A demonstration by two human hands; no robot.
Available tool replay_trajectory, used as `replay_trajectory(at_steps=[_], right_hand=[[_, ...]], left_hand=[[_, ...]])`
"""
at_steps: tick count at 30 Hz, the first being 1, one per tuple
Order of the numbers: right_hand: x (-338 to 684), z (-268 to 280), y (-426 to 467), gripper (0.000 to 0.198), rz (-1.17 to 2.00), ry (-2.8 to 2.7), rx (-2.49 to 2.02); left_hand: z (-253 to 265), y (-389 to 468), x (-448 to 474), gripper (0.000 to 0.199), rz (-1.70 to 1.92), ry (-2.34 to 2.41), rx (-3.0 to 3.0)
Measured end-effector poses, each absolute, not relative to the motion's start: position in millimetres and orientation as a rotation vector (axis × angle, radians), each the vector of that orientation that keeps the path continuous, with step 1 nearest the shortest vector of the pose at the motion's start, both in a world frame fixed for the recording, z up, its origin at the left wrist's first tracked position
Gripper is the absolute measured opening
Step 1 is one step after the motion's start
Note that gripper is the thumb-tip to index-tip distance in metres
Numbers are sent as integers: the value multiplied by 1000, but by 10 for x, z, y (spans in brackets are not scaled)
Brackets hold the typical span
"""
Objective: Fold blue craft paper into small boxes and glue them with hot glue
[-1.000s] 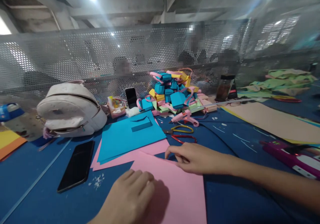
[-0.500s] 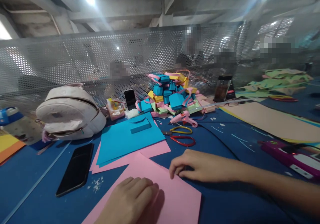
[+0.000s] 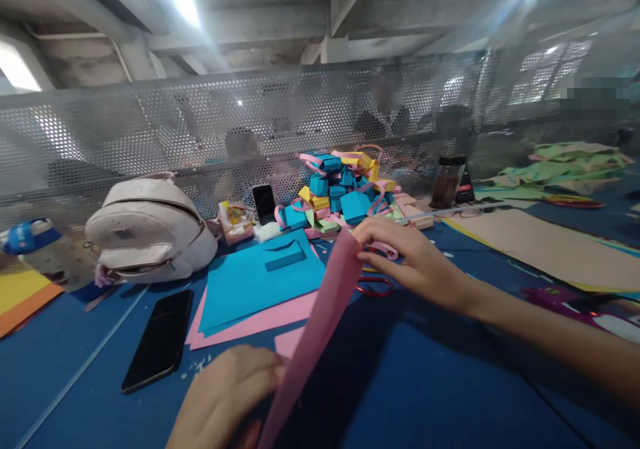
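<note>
A sheet of pink paper (image 3: 325,309) stands nearly edge-on, tilted up off the blue table. My right hand (image 3: 400,255) pinches its upper far corner between thumb and fingers. At the near end my left hand (image 3: 235,389) is closed on the sheet's lower left edge, its fingertips partly hidden. Beyond lie blue paper sheets (image 3: 235,289) over more pink paper (image 3: 250,325), with a folded blue paper piece (image 3: 285,255) on top. Red-handled scissors (image 3: 375,287) and a pink glue gun (image 3: 387,250) are partly covered by my right hand and the raised sheet.
A black phone (image 3: 159,339) lies at left, near a white backpack (image 3: 150,235) and a bottle (image 3: 55,255). Blue, yellow and pink paper pieces (image 3: 345,192) are heaped at the back. A purple power strip (image 3: 575,309) and beige sheets (image 3: 550,245) are at right. A perforated metal screen (image 3: 300,109) stands behind.
The pink sheet, flat on the table before, is now lifted and turned on edge. My right hand moved up and away with its corner; my left hand shifted slightly left.
</note>
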State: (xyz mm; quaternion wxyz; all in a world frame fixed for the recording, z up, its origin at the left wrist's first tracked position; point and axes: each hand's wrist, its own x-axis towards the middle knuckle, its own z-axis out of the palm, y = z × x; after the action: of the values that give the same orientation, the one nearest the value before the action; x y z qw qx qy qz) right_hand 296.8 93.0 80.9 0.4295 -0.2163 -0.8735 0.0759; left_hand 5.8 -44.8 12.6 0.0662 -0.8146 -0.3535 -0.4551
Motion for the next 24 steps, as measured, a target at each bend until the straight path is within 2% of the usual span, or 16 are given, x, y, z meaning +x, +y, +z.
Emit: replay_trajectory(at_steps=[4, 8, 12, 14, 18, 22, 24], right_hand=[[2965, 988, 1038, 12, -92, -1965, -664], [2949, 1178, 866, 10, -565, -1734, -543], [2777, 1074, 508, 9, -808, -1982, -332], [2637, 886, 376, 9, -819, -2151, -285], [2391, 444, 286, 14, -607, -2458, -323], [2296, 146, 298, 15, -531, -2582, -334], [2304, 65, 303, 18, -488, -2634, -350]], left_hand=[[147, -323, -99, 41, -1404, -1302, -2430], [317, -189, -227, 45, -1437, -1374, -2425], [527, -170, -256, 45, -1528, -1290, -2329], [606, -203, -189, 45, -1410, -1169, -2335], [586, -278, 95, 48, -830, -1002, -2494], [339, -247, 280, 17, -561, -1057, -2571], [210, -200, 261, 19, -480, -1099, -2620]])
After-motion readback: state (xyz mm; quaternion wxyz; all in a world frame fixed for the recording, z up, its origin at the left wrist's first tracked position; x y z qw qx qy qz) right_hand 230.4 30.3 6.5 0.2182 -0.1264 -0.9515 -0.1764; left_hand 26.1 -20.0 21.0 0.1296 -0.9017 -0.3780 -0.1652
